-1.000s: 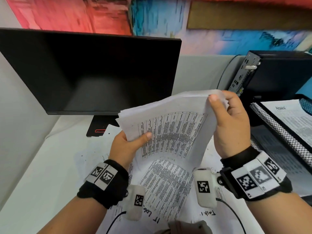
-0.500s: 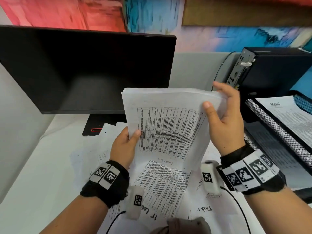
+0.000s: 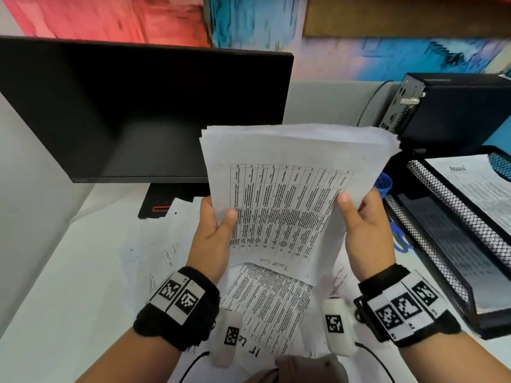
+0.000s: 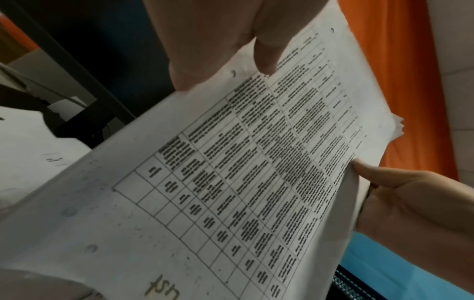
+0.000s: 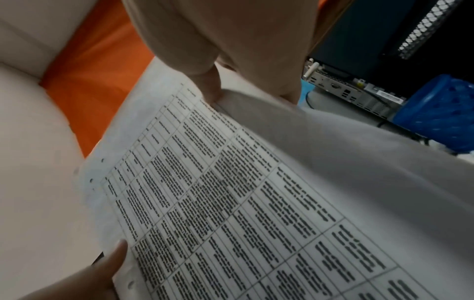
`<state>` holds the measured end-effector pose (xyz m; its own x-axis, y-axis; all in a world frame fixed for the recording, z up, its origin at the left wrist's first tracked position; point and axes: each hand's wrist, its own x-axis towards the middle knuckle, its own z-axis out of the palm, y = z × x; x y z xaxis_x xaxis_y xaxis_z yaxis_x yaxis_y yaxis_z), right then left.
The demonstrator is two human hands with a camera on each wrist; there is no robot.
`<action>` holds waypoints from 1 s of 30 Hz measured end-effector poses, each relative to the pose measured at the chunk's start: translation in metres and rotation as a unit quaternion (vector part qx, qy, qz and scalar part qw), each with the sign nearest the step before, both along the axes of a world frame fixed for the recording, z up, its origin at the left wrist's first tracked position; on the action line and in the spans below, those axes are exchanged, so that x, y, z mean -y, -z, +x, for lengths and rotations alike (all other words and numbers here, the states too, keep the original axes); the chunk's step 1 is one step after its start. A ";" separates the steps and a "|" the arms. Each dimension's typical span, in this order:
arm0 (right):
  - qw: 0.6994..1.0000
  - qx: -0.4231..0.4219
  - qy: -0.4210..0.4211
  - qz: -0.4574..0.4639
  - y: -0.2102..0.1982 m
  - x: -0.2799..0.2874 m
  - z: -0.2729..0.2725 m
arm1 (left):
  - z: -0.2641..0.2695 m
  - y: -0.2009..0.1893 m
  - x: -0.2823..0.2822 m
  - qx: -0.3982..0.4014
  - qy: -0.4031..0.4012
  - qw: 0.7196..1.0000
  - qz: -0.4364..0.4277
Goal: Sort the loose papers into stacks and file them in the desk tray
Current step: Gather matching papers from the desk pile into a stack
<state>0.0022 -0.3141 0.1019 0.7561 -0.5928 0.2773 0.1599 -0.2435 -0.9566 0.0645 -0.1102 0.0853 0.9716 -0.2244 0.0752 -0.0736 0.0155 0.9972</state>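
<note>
A stack of printed sheets (image 3: 293, 194), the top one a table marked "Task List", stands nearly upright above the desk. My left hand (image 3: 214, 230) grips its left edge, thumb on the front. My right hand (image 3: 365, 225) grips the right edge the same way. The same stack (image 4: 231, 182) fills the left wrist view and, as the stack (image 5: 243, 203), the right wrist view. More loose papers (image 3: 265, 302) lie flat on the desk under my hands. The black mesh desk tray (image 3: 453, 217) stands at the right, a printed sheet (image 3: 481, 183) in its top tier.
A dark monitor (image 3: 132, 111) stands behind the papers on the left. A black computer case (image 3: 453, 106) sits at the back right, behind the tray. A blue mesh cup (image 3: 384, 183) and blue scissors handles (image 3: 401, 239) lie between the stack and the tray.
The stack was bent and curled a second ago; it now stands straight and squared. My right hand slid down from the top right corner to the lower right edge.
</note>
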 end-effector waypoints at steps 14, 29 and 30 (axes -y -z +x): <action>0.978 -0.200 -0.058 -0.034 0.057 0.009 -0.010 | -0.001 0.032 0.012 -0.070 0.008 0.994 0.082; 0.951 -0.273 -0.136 0.052 0.072 0.045 -0.062 | 0.003 0.018 0.027 -0.061 -0.041 0.996 0.051; 0.949 -0.279 -0.132 0.063 0.073 0.049 -0.067 | 0.000 0.016 0.031 -0.060 -0.033 0.996 0.064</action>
<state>-0.0647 -0.3630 0.0286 0.8911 -0.3645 -0.2703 -0.3403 -0.1428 -0.9294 0.0647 -0.1413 0.0692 0.9847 -0.1607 -0.0676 0.0497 -0.1127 0.9924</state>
